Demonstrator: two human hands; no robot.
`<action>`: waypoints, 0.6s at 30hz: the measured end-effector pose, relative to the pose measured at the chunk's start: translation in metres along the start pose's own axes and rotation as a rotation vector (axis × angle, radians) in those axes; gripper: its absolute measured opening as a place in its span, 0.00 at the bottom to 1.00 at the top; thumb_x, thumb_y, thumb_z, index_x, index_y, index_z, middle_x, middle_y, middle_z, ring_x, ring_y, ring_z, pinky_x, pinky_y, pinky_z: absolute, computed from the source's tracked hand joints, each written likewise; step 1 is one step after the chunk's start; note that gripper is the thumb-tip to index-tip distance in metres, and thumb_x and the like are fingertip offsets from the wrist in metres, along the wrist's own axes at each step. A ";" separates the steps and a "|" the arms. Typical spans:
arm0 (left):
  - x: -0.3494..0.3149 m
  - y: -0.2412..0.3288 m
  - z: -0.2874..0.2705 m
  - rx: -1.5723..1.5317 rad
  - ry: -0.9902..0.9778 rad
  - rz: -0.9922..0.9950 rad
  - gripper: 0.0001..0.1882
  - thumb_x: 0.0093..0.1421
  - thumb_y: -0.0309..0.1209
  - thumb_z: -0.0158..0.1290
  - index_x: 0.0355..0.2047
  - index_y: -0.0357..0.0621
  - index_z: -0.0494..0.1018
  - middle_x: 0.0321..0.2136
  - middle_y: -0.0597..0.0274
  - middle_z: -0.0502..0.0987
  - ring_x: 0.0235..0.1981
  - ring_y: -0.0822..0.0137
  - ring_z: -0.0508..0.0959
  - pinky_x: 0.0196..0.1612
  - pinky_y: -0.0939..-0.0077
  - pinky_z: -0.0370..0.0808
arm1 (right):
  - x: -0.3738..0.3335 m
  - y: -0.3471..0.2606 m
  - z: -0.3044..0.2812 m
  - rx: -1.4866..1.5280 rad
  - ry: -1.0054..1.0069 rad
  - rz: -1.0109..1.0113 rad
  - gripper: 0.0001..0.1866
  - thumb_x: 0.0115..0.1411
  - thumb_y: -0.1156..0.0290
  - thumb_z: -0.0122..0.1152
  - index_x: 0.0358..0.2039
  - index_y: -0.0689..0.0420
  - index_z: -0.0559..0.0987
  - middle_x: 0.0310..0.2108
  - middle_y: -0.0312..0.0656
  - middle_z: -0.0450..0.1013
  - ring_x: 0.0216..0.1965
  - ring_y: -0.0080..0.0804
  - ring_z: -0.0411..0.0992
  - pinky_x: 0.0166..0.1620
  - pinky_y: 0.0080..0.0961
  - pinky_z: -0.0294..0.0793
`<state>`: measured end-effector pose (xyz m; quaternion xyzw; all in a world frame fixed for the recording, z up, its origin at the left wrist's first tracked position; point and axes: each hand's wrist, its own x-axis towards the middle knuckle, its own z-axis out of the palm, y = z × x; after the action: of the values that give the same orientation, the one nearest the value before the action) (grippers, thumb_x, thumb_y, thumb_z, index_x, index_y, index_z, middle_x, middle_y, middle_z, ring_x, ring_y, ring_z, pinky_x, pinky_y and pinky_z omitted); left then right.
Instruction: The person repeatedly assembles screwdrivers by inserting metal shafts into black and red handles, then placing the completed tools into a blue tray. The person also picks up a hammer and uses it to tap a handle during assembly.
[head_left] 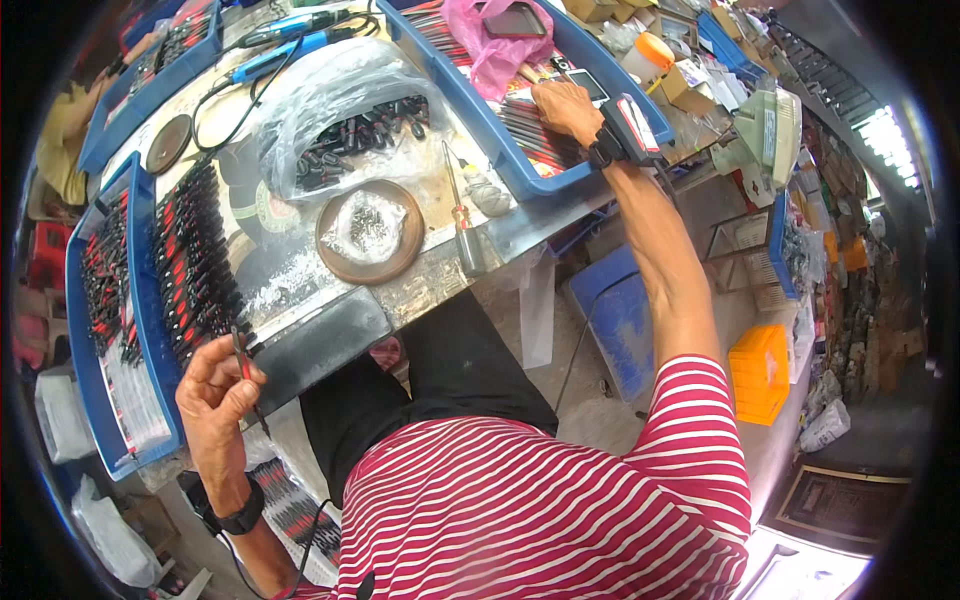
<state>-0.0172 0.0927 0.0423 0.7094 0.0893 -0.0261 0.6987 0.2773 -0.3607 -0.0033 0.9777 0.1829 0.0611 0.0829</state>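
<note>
My left hand [215, 395] is closed on a slim red-and-black pen-shaped tool [243, 362], held at the bench's front left edge. Beside it, a dense row of similar red-and-black pieces [190, 260] lies on the bench. My right hand [572, 110] reaches into the long blue tray [470, 120] at the far right, its fingers curled down over thin red-and-black rods [530, 130]. What those fingers hold, if anything, is hidden. Between the hands are a round brown dish [330, 255] of small metal parts and a screwdriver [462, 225].
A clear plastic bag [340, 85] of black pieces lies mid-bench, with blue corded tools [285, 55] behind it. Another blue tray [150, 330] stands at the left. A pink bag [480, 60] and a phone [587, 85] lie in the right tray. An orange crate [758, 375] stands lower right.
</note>
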 end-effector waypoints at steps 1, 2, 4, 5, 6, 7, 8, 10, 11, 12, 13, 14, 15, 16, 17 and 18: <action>-0.001 -0.001 0.005 0.002 0.011 -0.005 0.26 0.46 0.26 0.62 0.47 0.37 0.68 0.27 0.66 0.76 0.27 0.79 0.72 0.30 0.89 0.65 | 0.002 0.001 0.000 0.028 -0.026 0.028 0.07 0.49 0.73 0.52 0.28 0.61 0.73 0.31 0.53 0.73 0.36 0.52 0.72 0.37 0.45 0.71; -0.002 -0.003 0.010 -0.022 0.015 0.012 0.27 0.46 0.26 0.63 0.47 0.38 0.68 0.27 0.67 0.76 0.27 0.79 0.72 0.29 0.89 0.65 | 0.002 0.002 0.000 0.048 -0.041 0.037 0.08 0.48 0.72 0.54 0.29 0.61 0.73 0.32 0.53 0.73 0.38 0.51 0.72 0.38 0.45 0.71; -0.004 -0.005 0.017 -0.056 -0.003 -0.003 0.27 0.45 0.26 0.63 0.47 0.38 0.68 0.26 0.67 0.75 0.27 0.79 0.72 0.28 0.89 0.65 | 0.004 0.003 -0.001 0.066 -0.066 0.077 0.08 0.48 0.72 0.54 0.30 0.60 0.73 0.32 0.52 0.74 0.39 0.51 0.72 0.39 0.45 0.71; -0.004 -0.006 0.020 -0.060 -0.010 -0.003 0.27 0.45 0.26 0.64 0.47 0.38 0.68 0.26 0.67 0.75 0.27 0.79 0.73 0.28 0.89 0.66 | 0.005 0.003 -0.001 0.073 -0.084 0.101 0.09 0.48 0.72 0.55 0.31 0.60 0.73 0.32 0.52 0.74 0.39 0.51 0.72 0.39 0.45 0.71; -0.005 -0.006 0.022 -0.057 -0.024 -0.008 0.27 0.45 0.26 0.64 0.46 0.37 0.69 0.26 0.67 0.75 0.27 0.78 0.73 0.29 0.88 0.67 | 0.005 0.002 -0.002 0.059 -0.090 0.114 0.09 0.49 0.71 0.55 0.31 0.59 0.73 0.33 0.51 0.74 0.40 0.51 0.72 0.39 0.45 0.71; -0.004 -0.007 0.025 -0.049 -0.029 -0.017 0.26 0.45 0.25 0.64 0.46 0.37 0.69 0.26 0.66 0.75 0.27 0.78 0.73 0.29 0.88 0.67 | 0.005 0.002 -0.003 0.059 -0.074 0.108 0.08 0.49 0.71 0.54 0.31 0.59 0.73 0.33 0.51 0.74 0.39 0.50 0.72 0.38 0.45 0.71; -0.005 -0.007 0.027 -0.043 -0.038 -0.022 0.26 0.45 0.25 0.64 0.45 0.37 0.69 0.26 0.66 0.75 0.27 0.78 0.73 0.30 0.88 0.67 | 0.003 0.000 -0.003 0.061 -0.048 0.099 0.08 0.49 0.71 0.54 0.31 0.59 0.73 0.33 0.51 0.74 0.39 0.50 0.72 0.38 0.44 0.71; -0.005 -0.007 0.032 -0.047 -0.056 -0.017 0.24 0.46 0.26 0.63 0.44 0.36 0.70 0.26 0.66 0.75 0.27 0.77 0.73 0.30 0.87 0.67 | 0.001 -0.002 -0.005 0.047 -0.020 0.085 0.09 0.48 0.70 0.55 0.30 0.58 0.73 0.33 0.51 0.74 0.38 0.50 0.73 0.37 0.43 0.72; -0.004 -0.008 0.035 -0.045 -0.064 -0.020 0.24 0.46 0.26 0.63 0.44 0.36 0.70 0.26 0.66 0.75 0.28 0.77 0.73 0.30 0.87 0.67 | 0.001 -0.003 -0.006 0.027 -0.024 0.087 0.09 0.48 0.70 0.55 0.30 0.58 0.73 0.32 0.51 0.74 0.38 0.50 0.73 0.37 0.43 0.72; -0.003 -0.008 0.037 -0.043 -0.071 -0.023 0.23 0.47 0.27 0.63 0.44 0.36 0.70 0.26 0.66 0.75 0.28 0.77 0.73 0.30 0.87 0.67 | 0.000 -0.004 -0.007 0.025 -0.025 0.086 0.09 0.48 0.69 0.55 0.30 0.58 0.73 0.32 0.51 0.74 0.38 0.50 0.73 0.37 0.43 0.72; -0.003 -0.009 0.039 -0.040 -0.076 -0.019 0.23 0.47 0.27 0.62 0.44 0.36 0.70 0.26 0.66 0.75 0.28 0.77 0.73 0.30 0.87 0.66 | -0.001 -0.004 -0.009 0.017 -0.025 0.085 0.09 0.48 0.69 0.55 0.30 0.58 0.73 0.32 0.51 0.74 0.37 0.50 0.73 0.37 0.43 0.72; -0.002 -0.010 0.042 -0.033 -0.072 -0.016 0.21 0.49 0.29 0.61 0.43 0.35 0.70 0.26 0.65 0.76 0.27 0.77 0.73 0.29 0.87 0.66 | -0.002 -0.004 -0.010 0.010 -0.024 0.082 0.09 0.48 0.69 0.55 0.30 0.58 0.73 0.32 0.51 0.74 0.37 0.50 0.73 0.37 0.43 0.72; -0.002 -0.010 0.044 -0.049 -0.074 -0.022 0.21 0.49 0.29 0.61 0.43 0.35 0.70 0.26 0.65 0.76 0.27 0.77 0.73 0.29 0.87 0.66 | -0.003 -0.004 -0.012 0.006 -0.025 0.080 0.10 0.47 0.69 0.55 0.31 0.58 0.73 0.32 0.51 0.74 0.37 0.50 0.73 0.37 0.43 0.72; -0.003 -0.011 0.045 -0.065 -0.074 -0.028 0.20 0.50 0.29 0.61 0.43 0.35 0.71 0.26 0.65 0.76 0.26 0.77 0.73 0.29 0.87 0.66 | -0.005 -0.005 -0.013 0.004 -0.020 0.083 0.10 0.47 0.69 0.55 0.31 0.58 0.73 0.32 0.51 0.74 0.37 0.50 0.73 0.37 0.43 0.72; -0.003 -0.011 0.046 -0.081 -0.072 -0.034 0.20 0.50 0.29 0.60 0.42 0.35 0.71 0.25 0.64 0.76 0.26 0.77 0.73 0.29 0.87 0.65 | -0.006 -0.006 -0.015 0.000 -0.014 0.082 0.10 0.47 0.69 0.55 0.31 0.58 0.73 0.32 0.51 0.74 0.37 0.50 0.73 0.37 0.43 0.72; -0.003 -0.012 0.048 -0.080 -0.058 0.000 0.18 0.52 0.29 0.59 0.42 0.34 0.71 0.25 0.63 0.76 0.26 0.76 0.73 0.28 0.86 0.66 | -0.008 -0.008 -0.019 -0.002 0.004 0.084 0.10 0.47 0.68 0.56 0.31 0.58 0.72 0.32 0.51 0.74 0.36 0.50 0.73 0.36 0.43 0.72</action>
<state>-0.0181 0.0442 0.0296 0.6800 0.0698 -0.0429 0.7286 0.2647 -0.3538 0.0128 0.9843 0.1420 0.0666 0.0810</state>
